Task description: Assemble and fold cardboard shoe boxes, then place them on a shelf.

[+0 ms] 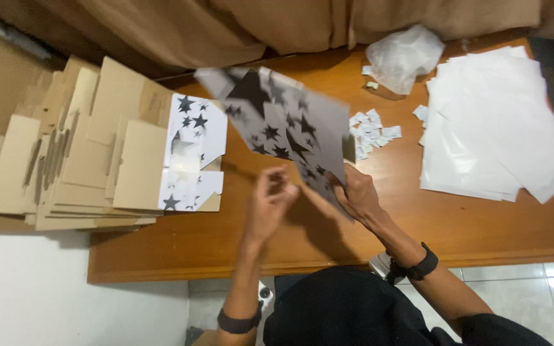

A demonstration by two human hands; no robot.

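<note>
One view only on my feed, the head camera, looking steeply down from above the person's own chest. It faces forward across the wooden worktop (pixel 456 224), with the far edge and a brown curtain (pixel 226 25) running along the top of frame. It sits close: both forearms enter from the bottom edge, and the dark shirt fills the lower middle. White floor shows at lower left, tiles at lower right. The lens takes in the worktop's full width, left edge to right. There's no second view to overlap with this one.
</note>
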